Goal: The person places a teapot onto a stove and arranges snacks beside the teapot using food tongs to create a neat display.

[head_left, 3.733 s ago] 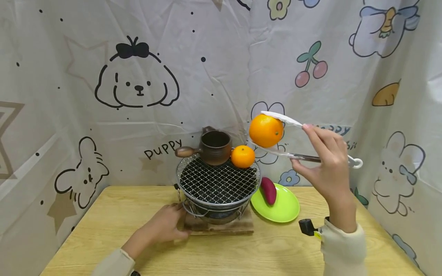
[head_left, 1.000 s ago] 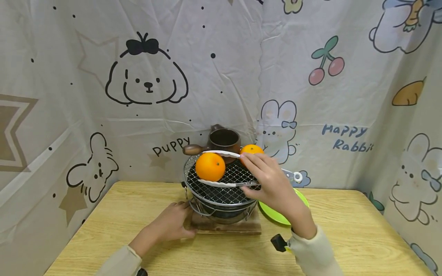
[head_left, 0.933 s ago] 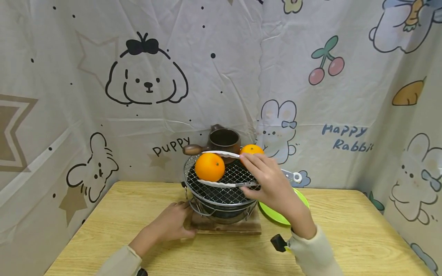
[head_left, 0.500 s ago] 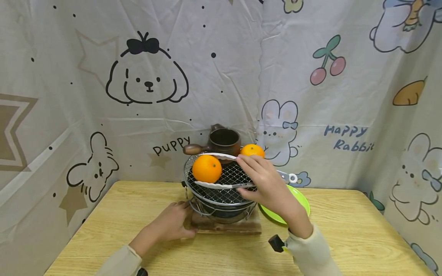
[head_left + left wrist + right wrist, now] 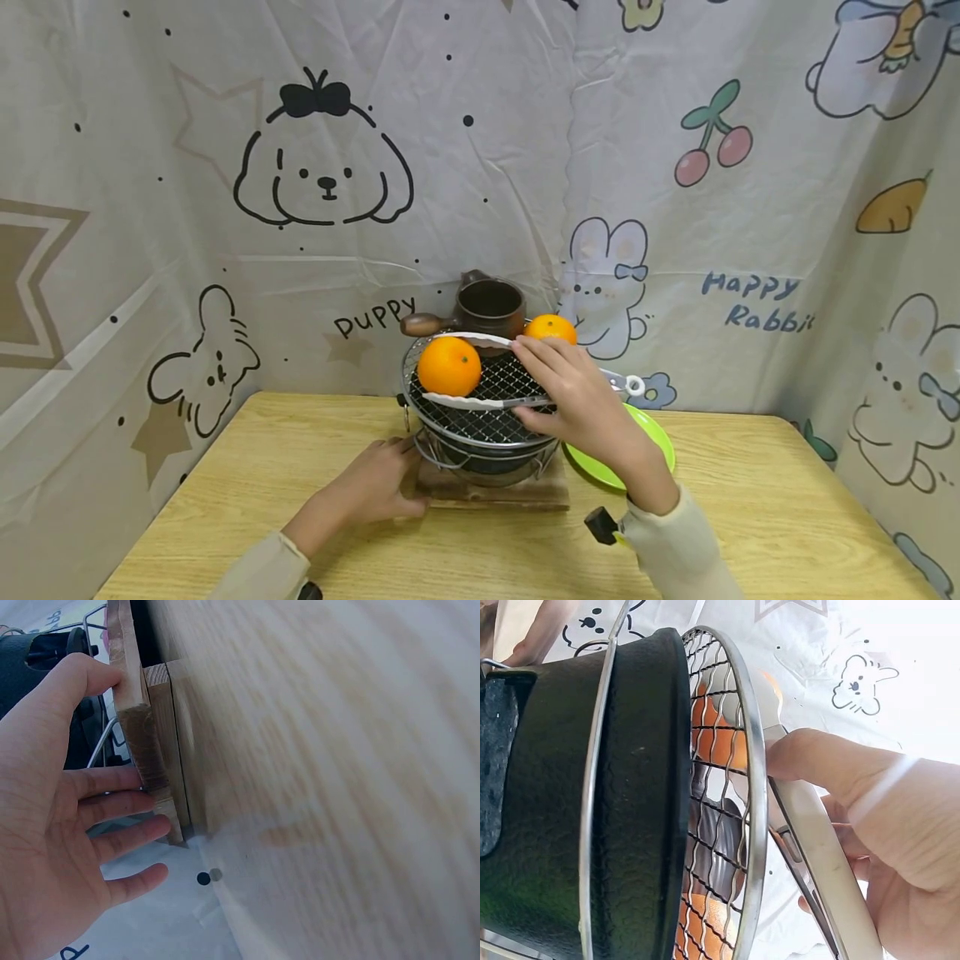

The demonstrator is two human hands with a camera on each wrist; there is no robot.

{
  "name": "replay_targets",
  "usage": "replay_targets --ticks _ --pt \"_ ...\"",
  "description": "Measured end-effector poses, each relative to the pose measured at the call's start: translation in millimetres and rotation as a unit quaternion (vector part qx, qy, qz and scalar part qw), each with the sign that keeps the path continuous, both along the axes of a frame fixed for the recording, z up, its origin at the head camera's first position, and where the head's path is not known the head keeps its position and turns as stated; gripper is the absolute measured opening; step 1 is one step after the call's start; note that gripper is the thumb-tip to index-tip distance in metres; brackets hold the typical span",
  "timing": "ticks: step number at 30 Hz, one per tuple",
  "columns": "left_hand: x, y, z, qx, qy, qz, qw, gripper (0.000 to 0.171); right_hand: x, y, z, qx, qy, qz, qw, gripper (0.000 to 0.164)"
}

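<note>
My right hand (image 5: 573, 400) holds tongs (image 5: 465, 403) with white scalloped tips, thumb on one arm and fingers on the other. Between the tips is an orange (image 5: 449, 367), low over the left part of the grill's wire mesh (image 5: 495, 425). In the right wrist view this orange (image 5: 716, 735) shows through the mesh, close against it. Whether both tips touch it, I cannot tell. My left hand (image 5: 371, 487) rests against the left end of the wooden board (image 5: 491, 493) under the grill. In the left wrist view its thumb and extended fingers (image 5: 124, 840) touch the board's edge.
A brown pot (image 5: 491, 312) with a wooden handle and a second, smaller orange fruit (image 5: 551, 327) stand at the mesh's back. A green plate (image 5: 656, 433) lies right of the grill, partly behind my right arm. A printed cloth (image 5: 480, 150) hangs behind the table (image 5: 750, 500).
The tongs and orange have come down and left from the air above the plate to the mesh, shifting slightly left lately. My arm now hides the purple sweet potato. The left hand stays put.
</note>
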State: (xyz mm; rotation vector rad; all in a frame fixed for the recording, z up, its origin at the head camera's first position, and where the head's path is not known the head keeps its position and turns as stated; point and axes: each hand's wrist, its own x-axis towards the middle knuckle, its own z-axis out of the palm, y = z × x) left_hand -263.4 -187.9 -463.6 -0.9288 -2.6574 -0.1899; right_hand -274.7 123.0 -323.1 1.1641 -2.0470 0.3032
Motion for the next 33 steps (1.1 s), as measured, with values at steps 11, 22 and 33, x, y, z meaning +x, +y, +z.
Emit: replay_targets --ticks 11,22,33 --pt "-0.4 0.3 -1.4 -0.004 -0.004 0.001 1.0 0.064 -0.2 -0.3 1.7 0.025 -0.022 -0.018 0.999 0.076" --pt "0.6 0.1 -0.9 0.0 0.007 -0.003 1.0 0.065 -2.7 -2.9 5.8 0.056 -0.009 -0.017 0.998 0.075" --pt "-0.6 -0.7 0.1 0.001 0.004 -0.005 1.0 0.065 -5.2 -4.2 12.4 0.08 -0.029 -0.023 0.996 0.074"
